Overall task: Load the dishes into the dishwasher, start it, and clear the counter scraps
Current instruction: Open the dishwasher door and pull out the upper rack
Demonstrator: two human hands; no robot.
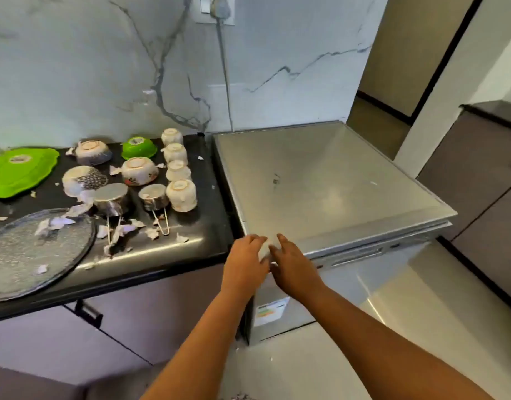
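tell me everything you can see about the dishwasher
The dishwasher is a silver-grey, metal-looking box with a flat, slightly smudged top and its front door closed. A recessed handle strip runs under the top edge, and a sticker sits low on the front. It stands on the floor just right of the black counter, its back near the marbled wall. The left hand and right hand rest on its near left corner.

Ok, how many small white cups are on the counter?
4, all upside down in a row beside the dishwasher: rearmost cup, second cup, third cup, nearest cup. None looks hidden.
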